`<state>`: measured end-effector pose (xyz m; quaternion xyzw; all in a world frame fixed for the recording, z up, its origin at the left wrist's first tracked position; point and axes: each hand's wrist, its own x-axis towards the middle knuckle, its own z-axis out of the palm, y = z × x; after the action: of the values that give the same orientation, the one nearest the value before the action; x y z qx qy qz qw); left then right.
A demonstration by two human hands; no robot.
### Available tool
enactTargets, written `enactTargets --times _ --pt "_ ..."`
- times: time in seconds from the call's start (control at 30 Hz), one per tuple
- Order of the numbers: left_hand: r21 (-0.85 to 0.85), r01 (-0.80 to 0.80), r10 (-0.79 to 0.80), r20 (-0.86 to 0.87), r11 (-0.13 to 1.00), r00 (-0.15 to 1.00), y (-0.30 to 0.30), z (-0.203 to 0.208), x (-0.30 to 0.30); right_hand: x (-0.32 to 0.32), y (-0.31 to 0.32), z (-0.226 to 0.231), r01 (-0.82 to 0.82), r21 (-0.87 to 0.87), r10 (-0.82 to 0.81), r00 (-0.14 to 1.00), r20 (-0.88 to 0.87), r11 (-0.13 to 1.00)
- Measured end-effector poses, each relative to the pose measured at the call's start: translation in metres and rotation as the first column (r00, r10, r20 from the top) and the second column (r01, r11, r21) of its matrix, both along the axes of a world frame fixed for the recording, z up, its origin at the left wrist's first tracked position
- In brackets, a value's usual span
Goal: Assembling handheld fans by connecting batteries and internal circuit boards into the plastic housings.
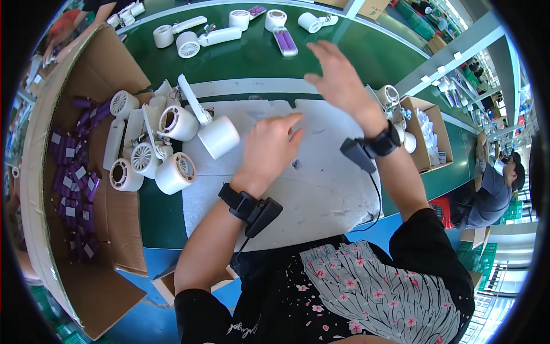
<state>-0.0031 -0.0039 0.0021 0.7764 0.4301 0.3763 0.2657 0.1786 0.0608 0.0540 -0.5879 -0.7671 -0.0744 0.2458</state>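
Over the white foam pad (326, 183), my left hand (270, 146) holds nothing; its index finger and thumb stand apart. It is nearest to a white fan housing (219, 137), lying just to its left. My right hand (344, 80) reaches across the pad's far edge with fingers spread and nothing in them. Beyond its fingertips, on the green bench, lies a white fan unit (276, 20) with purple batteries (285, 42) in its handle part. More white fan housings (175, 173) are heaped on the pad's left side.
A large cardboard box (117, 223) at left holds many purple battery packs (70, 183). More fan units (189, 45) line the green conveyor surface (321, 49) at the back. A smaller carton (441, 137) with clear bags stands right. Another person (492, 189) sits far right.
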Motion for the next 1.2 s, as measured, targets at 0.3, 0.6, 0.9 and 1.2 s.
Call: enactTargets --times 0.3,0.6,0.9,1.2 --pt "-0.045 0.191 -0.191 0.004 0.98 0.982 0.009 -0.019 -0.004 0.1 0.208 -0.023 0.195 -0.208 -0.127 0.945 0.3 0.958" --pt "-0.026 0.221 -0.222 -0.037 0.975 0.974 0.003 -0.022 -0.004 0.137 0.261 -0.038 0.243 -0.286 -0.101 0.895 0.434 0.927" --pt "-0.103 0.268 -0.273 -0.046 0.958 0.961 0.005 -0.014 -0.003 0.09 0.17 0.03 0.218 -0.199 -0.128 0.913 0.387 0.955" --pt "-0.083 0.315 -0.32 -0.053 0.945 0.946 -0.004 -0.007 0.005 0.003 0.021 0.052 -0.641 -0.149 0.658 0.736 0.159 0.753"
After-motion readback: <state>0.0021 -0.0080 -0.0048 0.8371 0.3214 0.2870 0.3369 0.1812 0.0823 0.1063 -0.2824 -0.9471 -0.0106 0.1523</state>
